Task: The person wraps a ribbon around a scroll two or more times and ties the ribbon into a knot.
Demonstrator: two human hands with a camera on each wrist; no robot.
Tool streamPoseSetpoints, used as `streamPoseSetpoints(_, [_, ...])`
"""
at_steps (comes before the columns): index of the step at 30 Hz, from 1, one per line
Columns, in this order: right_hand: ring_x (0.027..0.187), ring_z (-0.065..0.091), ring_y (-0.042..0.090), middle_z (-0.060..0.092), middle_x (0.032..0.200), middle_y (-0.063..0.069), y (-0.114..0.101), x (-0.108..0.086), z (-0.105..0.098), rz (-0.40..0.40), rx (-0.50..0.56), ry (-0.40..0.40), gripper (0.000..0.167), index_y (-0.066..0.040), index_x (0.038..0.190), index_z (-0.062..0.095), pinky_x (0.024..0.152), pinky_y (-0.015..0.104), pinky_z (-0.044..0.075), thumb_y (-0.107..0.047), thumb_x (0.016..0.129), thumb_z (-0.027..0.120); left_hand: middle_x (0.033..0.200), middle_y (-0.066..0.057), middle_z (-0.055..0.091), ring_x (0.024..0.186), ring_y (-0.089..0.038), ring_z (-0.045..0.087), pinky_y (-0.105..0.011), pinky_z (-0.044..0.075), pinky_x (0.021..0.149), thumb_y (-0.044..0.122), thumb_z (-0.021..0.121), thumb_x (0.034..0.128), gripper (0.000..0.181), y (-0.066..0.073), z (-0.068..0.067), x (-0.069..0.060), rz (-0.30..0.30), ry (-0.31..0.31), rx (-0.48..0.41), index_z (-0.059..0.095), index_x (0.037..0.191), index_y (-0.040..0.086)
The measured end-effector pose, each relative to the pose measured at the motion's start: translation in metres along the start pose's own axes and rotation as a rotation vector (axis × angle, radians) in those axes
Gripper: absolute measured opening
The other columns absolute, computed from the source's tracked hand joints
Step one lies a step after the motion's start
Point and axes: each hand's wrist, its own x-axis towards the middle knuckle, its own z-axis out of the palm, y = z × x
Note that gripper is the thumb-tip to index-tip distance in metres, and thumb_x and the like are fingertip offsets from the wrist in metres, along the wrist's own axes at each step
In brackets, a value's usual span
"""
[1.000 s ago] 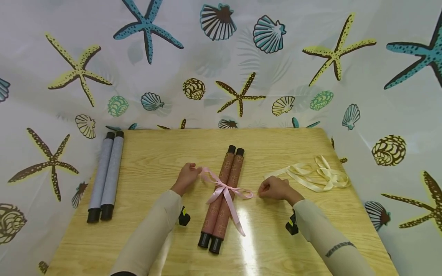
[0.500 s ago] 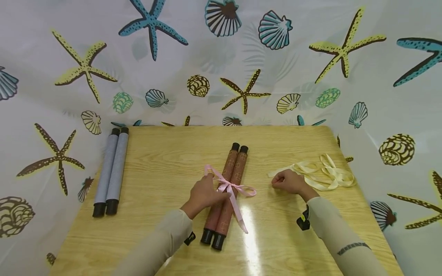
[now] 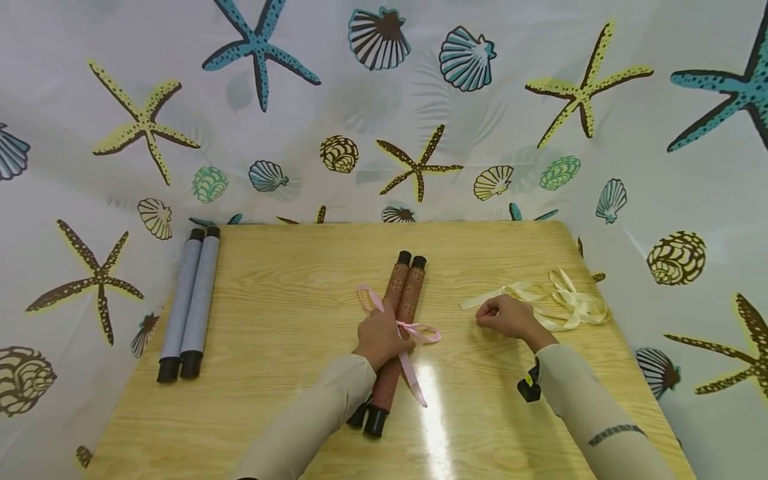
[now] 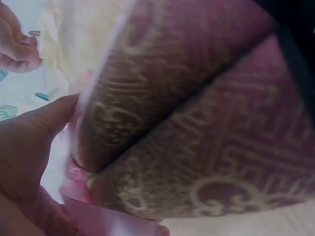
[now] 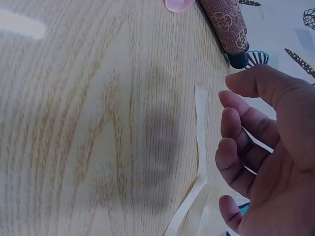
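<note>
Two brown patterned scrolls (image 3: 411,297) with black end caps lie side by side, slanted, on the table. A pink ribbon (image 3: 412,380) is tied in a bow around their middle. My left hand (image 3: 382,339) grips the pair at the bow, covering part of the ribbon. In the left wrist view the thumb and fingers are around the scrolls (image 4: 162,113), close to the pink ribbon (image 4: 108,219). My right hand (image 3: 507,316) hovers over the table with loosely curled fingers and nothing in them. Beside it lies a cream ribbon (image 5: 201,118).
Two pale grey-blue scrolls (image 3: 201,300) with black caps lie together along the left side of the wooden table (image 3: 300,267). The cream ribbon (image 3: 579,307) is loosely heaped near the right edge. A curtain (image 3: 336,87) printed with shells and starfish surrounds the table.
My left hand has left the ribbon's left loop and moved right onto the brown scrolls, now gripping them. My right hand has shifted slightly right, away from the bow.
</note>
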Motion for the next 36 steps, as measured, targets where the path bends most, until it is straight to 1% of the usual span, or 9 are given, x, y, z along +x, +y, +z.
streamPoseSetpoints(4, [0.078, 0.061, 0.016, 0.072, 0.095, 0.008, -0.004, 0.001, 0.002, -0.009, -0.003, -0.005, 0.017, -0.009, 0.098, 0.075, 0.087, 0.062, 0.031, -0.022, 0.094, 0.065, 0.091, -0.017, 0.062, 0.074, -0.031, 0.066, -0.041, 0.054, 0.061, 0.034, 0.081, 0.0696, 0.069, -0.007, 0.004, 0.003, -0.015, 0.036, -0.02, 0.046, 0.12, 0.003])
streamPoseSetpoints(10, [0.08, 0.061, 0.016, 0.071, 0.094, 0.007, -0.004, 0.002, 0.005, -0.026, -0.013, -0.013, 0.017, -0.008, 0.098, 0.074, 0.083, 0.058, 0.033, -0.023, 0.095, 0.065, 0.095, -0.018, 0.062, 0.08, -0.032, 0.066, -0.043, 0.057, 0.067, 0.031, 0.084, 0.0676, 0.067, -0.012, 0.002, 0.004, -0.026, 0.036, -0.073, 0.049, 0.115, 0.0])
streamPoseSetpoints(13, [0.08, 0.06, 0.016, 0.071, 0.094, 0.007, -0.006, 0.003, 0.006, -0.028, -0.012, -0.022, 0.019, -0.008, 0.099, 0.074, 0.081, 0.055, 0.033, -0.024, 0.095, 0.064, 0.098, -0.019, 0.062, 0.085, -0.034, 0.066, -0.044, 0.057, 0.072, 0.032, 0.084, 0.0691, 0.066, -0.021, -0.006, 0.003, -0.045, 0.03, -0.088, 0.05, 0.115, 0.0])
streamPoseSetpoints(17, [0.079, 0.058, 0.014, 0.07, 0.093, 0.008, -0.006, 0.001, 0.002, -0.043, -0.008, -0.039, 0.02, -0.005, 0.1, 0.073, 0.074, 0.042, 0.042, -0.023, 0.096, 0.063, 0.102, -0.02, 0.063, 0.09, -0.036, 0.067, -0.046, 0.057, 0.077, 0.034, 0.085, 0.072, 0.068, -0.04, -0.022, 0.008, -0.075, 0.033, -0.091, 0.05, 0.12, 0.0])
streamPoseSetpoints(20, [0.078, 0.057, 0.012, 0.069, 0.092, 0.008, -0.005, 0.0, 0.0, -0.057, -0.003, -0.045, 0.021, -0.003, 0.1, 0.072, 0.064, 0.03, 0.045, -0.022, 0.097, 0.063, 0.104, -0.022, 0.063, 0.091, -0.037, 0.068, -0.047, 0.058, 0.077, 0.035, 0.084, 0.0736, 0.072, -0.062, -0.035, 0.016, -0.119, 0.062, -0.063, 0.049, 0.125, -0.001])
streamPoseSetpoints(26, [0.073, 0.054, 0.008, 0.069, 0.089, 0.006, 0.001, -0.009, -0.008, -0.034, -0.022, -0.026, 0.021, -0.004, 0.101, 0.072, 0.062, 0.029, 0.043, -0.023, 0.097, 0.063, 0.107, -0.024, 0.065, 0.089, -0.036, 0.07, -0.046, 0.059, 0.076, 0.039, 0.081, 0.0774, 0.075, -0.111, -0.061, 0.044, -0.209, 0.111, -0.028, 0.047, 0.129, -0.003])
streamPoseSetpoints(31, [0.071, 0.052, 0.005, 0.068, 0.089, 0.005, 0.001, -0.012, -0.008, -0.043, -0.011, -0.028, 0.021, -0.003, 0.103, 0.071, 0.061, 0.029, 0.041, -0.022, 0.098, 0.062, 0.108, -0.025, 0.067, 0.089, -0.035, 0.07, -0.045, 0.059, 0.074, 0.044, 0.075, 0.0809, 0.074, -0.169, -0.077, 0.058, -0.326, 0.109, -0.003, 0.047, 0.131, -0.003])
streamPoseSetpoints(34, [0.07, 0.051, 0.005, 0.066, 0.09, 0.005, -0.002, -0.011, -0.005, -0.046, 0.009, -0.041, 0.022, -0.002, 0.104, 0.07, 0.06, 0.027, 0.043, -0.021, 0.098, 0.062, 0.11, -0.028, 0.067, 0.09, -0.036, 0.07, -0.046, 0.059, 0.073, 0.047, 0.071, 0.0809, 0.08, -0.207, -0.085, 0.059, -0.381, 0.109, 0.004, 0.045, 0.135, -0.006])
streamPoseSetpoints(36, [0.071, 0.051, 0.005, 0.066, 0.09, 0.004, -0.004, -0.01, -0.004, -0.046, 0.0, -0.043, 0.022, -0.003, 0.105, 0.07, 0.065, 0.031, 0.041, -0.023, 0.098, 0.062, 0.111, -0.029, 0.067, 0.089, -0.037, 0.07, -0.046, 0.059, 0.072, 0.047, 0.069, 0.0802, 0.083, -0.23, -0.09, 0.057, -0.413, 0.114, 0.015, 0.043, 0.137, -0.007])
